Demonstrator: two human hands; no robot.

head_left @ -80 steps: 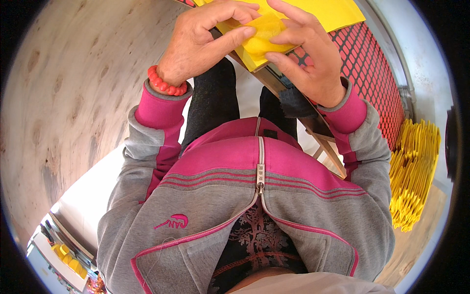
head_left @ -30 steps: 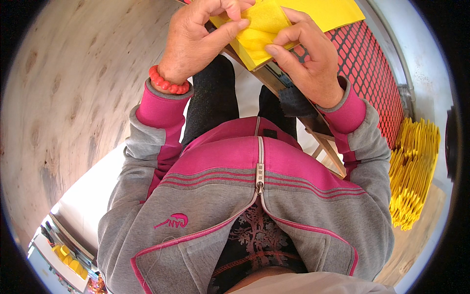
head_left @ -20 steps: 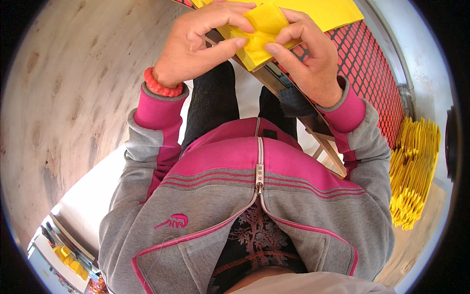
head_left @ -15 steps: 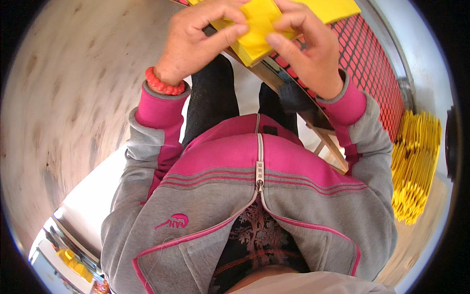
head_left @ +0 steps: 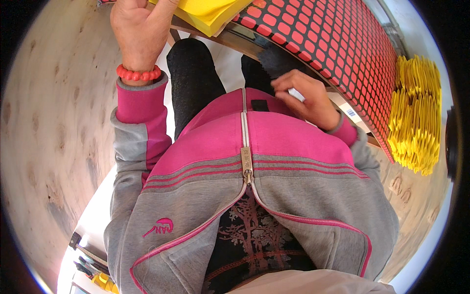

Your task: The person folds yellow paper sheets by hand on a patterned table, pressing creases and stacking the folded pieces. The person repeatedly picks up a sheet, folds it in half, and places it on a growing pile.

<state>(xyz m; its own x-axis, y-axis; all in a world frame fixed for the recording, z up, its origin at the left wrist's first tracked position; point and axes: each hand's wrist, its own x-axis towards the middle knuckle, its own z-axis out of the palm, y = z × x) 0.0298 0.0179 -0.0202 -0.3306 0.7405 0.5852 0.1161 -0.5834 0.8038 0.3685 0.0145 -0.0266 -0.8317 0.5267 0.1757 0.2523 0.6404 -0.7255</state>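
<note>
My left hand [head_left: 141, 32] is at the upper edge of the view, beside a thick stack of yellow sheets [head_left: 210, 17] on the table. Its thumb reaches the stack, while the other fingertips are cut off by the frame. A red bead bracelet [head_left: 138, 74] circles that wrist. Lower and to the right, near my lap, my right hand [head_left: 311, 98] is closed around a small white object [head_left: 296, 95]. Only part of that object shows between the fingers, too little to name it.
The table [head_left: 333, 44] has a red and black patterned cover. At its right end stand tight rows of folded yellow pieces [head_left: 416, 115]. A white item [head_left: 348, 113] shows below the table edge by my right wrist. Wood-patterned flooring [head_left: 54, 122] lies to the left.
Both hands were together on a yellow folded piece above the table edge. They have parted: the left moved up and left, the right came down toward my lap and now holds something white.
</note>
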